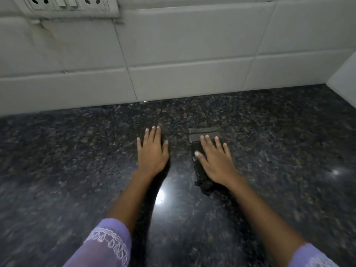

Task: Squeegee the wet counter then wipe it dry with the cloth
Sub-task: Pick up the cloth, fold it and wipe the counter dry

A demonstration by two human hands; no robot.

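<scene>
The dark speckled granite counter fills the lower half of the view and shines with a light reflection near its middle. My left hand lies flat on it, fingers apart, holding nothing. My right hand presses palm down on a dark folded cloth, fingers spread over it. The cloth's far end shows a paler striped band, and its near end pokes out under my wrist. No squeegee is in view.
A white tiled wall rises behind the counter, with a socket and switch panel at the top left. A second white wall closes the corner at the right.
</scene>
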